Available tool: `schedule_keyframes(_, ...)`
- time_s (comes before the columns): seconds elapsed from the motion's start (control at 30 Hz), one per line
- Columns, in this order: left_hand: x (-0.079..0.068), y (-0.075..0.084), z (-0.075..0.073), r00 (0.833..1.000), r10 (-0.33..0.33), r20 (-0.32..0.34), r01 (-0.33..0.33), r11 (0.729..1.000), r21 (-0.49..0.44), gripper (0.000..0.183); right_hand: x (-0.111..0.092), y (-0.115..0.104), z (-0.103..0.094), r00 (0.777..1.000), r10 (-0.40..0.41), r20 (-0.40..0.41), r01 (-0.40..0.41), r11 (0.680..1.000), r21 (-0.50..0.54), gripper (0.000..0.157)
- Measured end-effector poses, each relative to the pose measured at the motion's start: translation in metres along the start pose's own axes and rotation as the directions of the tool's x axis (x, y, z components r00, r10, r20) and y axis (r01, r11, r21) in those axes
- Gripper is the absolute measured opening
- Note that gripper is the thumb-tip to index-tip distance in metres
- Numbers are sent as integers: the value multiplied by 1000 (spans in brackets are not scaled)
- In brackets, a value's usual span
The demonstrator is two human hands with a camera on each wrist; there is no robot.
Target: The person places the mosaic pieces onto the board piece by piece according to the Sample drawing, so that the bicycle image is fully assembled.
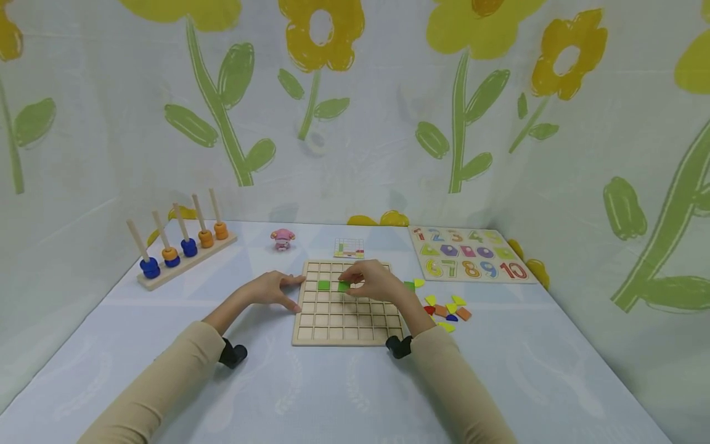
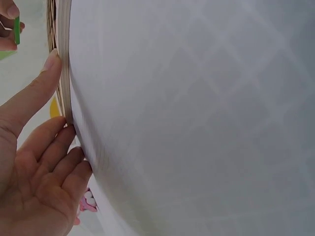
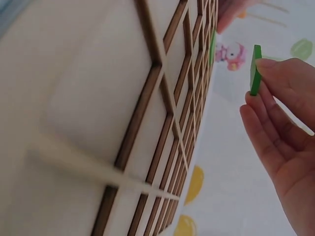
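A square wooden grid board [image 1: 348, 334] lies on the table before me. My right hand [image 1: 373, 281] is over its upper part and pinches a green square tile [image 3: 255, 70] between thumb and fingertips. The right wrist view shows that tile edge-on, raised off the grid. Another green square tile [image 1: 323, 285] sits in a cell left of the pinched one. At the board's left side, my left hand [image 1: 270, 288] rests its thumb and fingertips on the edge, fingers spread fairly straight, as the left wrist view also shows.
Right of the board lie loose yellow, orange, red and blue pieces [image 1: 463, 314]. A small pattern card [image 1: 349, 248] and a pink figurine [image 1: 283, 239] are behind it. A number puzzle board [image 1: 471, 254] stands back right, a peg stacker [image 1: 188, 258] back left.
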State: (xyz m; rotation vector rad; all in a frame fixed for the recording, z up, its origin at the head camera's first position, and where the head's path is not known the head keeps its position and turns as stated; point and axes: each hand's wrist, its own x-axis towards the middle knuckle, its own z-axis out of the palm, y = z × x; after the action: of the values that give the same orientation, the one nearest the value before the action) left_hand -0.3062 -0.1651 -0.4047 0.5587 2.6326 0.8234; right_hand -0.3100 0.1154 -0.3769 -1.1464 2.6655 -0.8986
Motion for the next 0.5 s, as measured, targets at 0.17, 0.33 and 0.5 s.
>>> schedule_keyframes(0.17,0,0,0,1000,-4,4,4,1000,1,84,11,-3,6,999,-20,38,20,1000,18,26)
schedule_keyframes(0.33,0,-1,0,1000,-7,7,7,1000,-1,85,24,-9,14,996,4,84,-3,1000,-14,24)
schedule_keyframes(0.5,0,-1,-1,1000,4,7,-4,1000,-1,84,34,-11,20,989,68,135,-58,995,-76,21)
